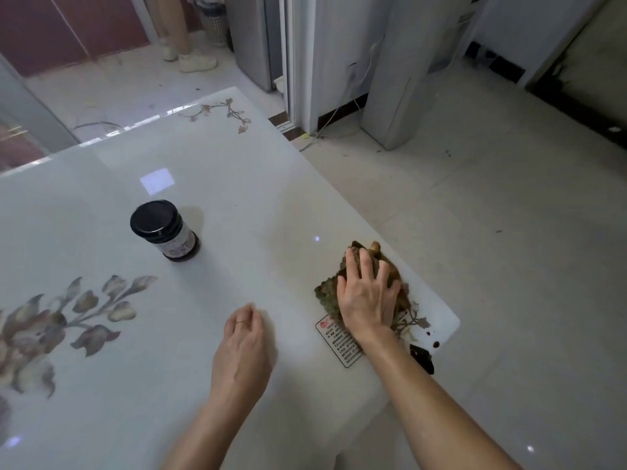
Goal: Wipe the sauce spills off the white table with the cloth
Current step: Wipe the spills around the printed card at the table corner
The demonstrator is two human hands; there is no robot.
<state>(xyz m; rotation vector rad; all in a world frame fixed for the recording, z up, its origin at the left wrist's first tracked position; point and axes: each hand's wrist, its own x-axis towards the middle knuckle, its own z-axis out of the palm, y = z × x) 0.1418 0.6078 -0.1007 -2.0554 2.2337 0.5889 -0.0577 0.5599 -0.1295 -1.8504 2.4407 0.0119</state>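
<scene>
My right hand (368, 293) presses flat with spread fingers on a brownish-green cloth (327, 295) near the right corner of the white table (237, 205). Two small dark red sauce drops (432, 339) sit on the table just right of my wrist, close to the corner edge. My left hand (242, 344) hovers or rests lightly on the table to the left of the cloth, fingers loosely curled and holding nothing; a ring shows on one finger.
A dark jar with a black lid (164, 230) stands upright mid-table. A printed label sticker (339, 344) lies beside my right wrist. A dark object (422, 357) sits at the table edge. A person's legs (179, 35) stand far back.
</scene>
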